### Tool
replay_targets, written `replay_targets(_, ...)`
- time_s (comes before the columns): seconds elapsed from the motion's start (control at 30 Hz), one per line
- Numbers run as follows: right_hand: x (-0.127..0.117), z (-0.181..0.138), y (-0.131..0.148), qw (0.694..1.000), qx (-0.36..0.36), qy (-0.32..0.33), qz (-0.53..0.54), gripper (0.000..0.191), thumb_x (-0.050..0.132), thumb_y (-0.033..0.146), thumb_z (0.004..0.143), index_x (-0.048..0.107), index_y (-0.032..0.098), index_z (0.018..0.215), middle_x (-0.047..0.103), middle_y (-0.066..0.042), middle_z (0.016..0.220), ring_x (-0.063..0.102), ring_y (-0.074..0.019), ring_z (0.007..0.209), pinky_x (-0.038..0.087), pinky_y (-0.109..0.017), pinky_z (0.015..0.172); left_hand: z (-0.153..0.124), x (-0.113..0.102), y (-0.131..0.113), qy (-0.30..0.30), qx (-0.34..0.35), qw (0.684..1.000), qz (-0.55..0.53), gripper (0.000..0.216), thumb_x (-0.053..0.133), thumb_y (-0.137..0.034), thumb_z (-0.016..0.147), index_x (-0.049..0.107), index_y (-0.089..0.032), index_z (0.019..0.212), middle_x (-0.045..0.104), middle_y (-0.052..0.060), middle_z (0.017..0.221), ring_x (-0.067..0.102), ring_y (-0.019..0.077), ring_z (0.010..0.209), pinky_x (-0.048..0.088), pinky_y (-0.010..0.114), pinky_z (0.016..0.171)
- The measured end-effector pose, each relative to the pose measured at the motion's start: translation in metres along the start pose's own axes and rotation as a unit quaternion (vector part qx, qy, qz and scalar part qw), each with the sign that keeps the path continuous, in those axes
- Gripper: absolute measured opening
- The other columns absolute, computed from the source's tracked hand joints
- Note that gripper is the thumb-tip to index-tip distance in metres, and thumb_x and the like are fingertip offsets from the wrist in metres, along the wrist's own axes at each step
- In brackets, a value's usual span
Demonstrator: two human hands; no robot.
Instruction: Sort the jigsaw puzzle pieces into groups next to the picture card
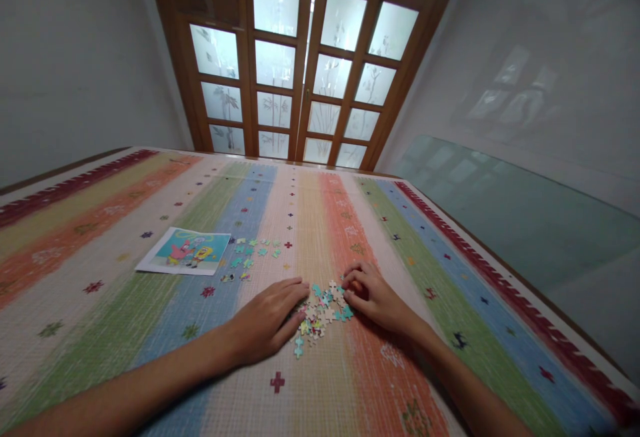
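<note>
A loose heap of jigsaw pieces [327, 315] lies on the striped cloth between my hands, some pale side up, others showing teal, yellow and pink. Against its left edge rests my left hand [277, 314], palm down, fingers stretched out and holding nothing visible. My right hand [373, 296] is at the heap's right edge, its fingers curled and the thumb and forefinger brought close together. Whatever may be between those fingertips is too small to make out. Farther off to the left, several teal pieces [249, 262] lie apart beside a printed cartoon picture [190, 251].
The striped, patterned cloth [240, 397] covers a wide table. Beyond its far edge stand wooden doors [301, 100] with frosted panes. A pale wall [540, 57] rises on the right, with a greenish glossy panel [525, 217] alongside the table.
</note>
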State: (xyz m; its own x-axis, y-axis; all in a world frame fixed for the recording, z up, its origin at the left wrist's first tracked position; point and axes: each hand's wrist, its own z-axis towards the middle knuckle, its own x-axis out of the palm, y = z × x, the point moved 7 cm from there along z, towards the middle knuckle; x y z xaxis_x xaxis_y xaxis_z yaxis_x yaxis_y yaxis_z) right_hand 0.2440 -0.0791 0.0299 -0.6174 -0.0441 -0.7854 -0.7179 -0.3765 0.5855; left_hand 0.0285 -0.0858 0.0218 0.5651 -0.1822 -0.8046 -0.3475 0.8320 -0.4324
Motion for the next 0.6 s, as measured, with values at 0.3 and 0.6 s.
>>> replay_targets(0.3, 0.002, -0.003, 0.002, 1.000, -0.003, -0.003, -0.019, 0.019, 0.061, 0.019, 0.090, 0.073, 0.020, 0.105, 0.061, -0.011, 0.115, 0.058, -0.0250, 0.112, 0.045, -0.042, 0.102, 0.002, -0.001, -0.002, 0.014, 0.005, 1.000, -0.005, 0.030, 0.048, -0.026, 0.105, 0.054, -0.021, 0.135, 0.065, 0.011, 0.137, 0.057, 0.0261, 0.133, 0.048, 0.048, 0.115)
replay_targets(0.6, -0.009, -0.004, -0.010, 0.998, 0.045, -0.026, 0.043, 0.012, 0.062, 0.027, 0.091, 0.065, 0.021, 0.080, 0.064, -0.007, 0.091, 0.060, -0.0231, 0.088, 0.049, -0.037, 0.079, 0.005, -0.005, -0.006, 0.013, 0.013, 1.000, -0.018, 0.027, 0.048, -0.025, 0.105, 0.056, -0.023, 0.130, 0.066, 0.010, 0.135, 0.056, 0.0265, 0.133, 0.048, 0.050, 0.113)
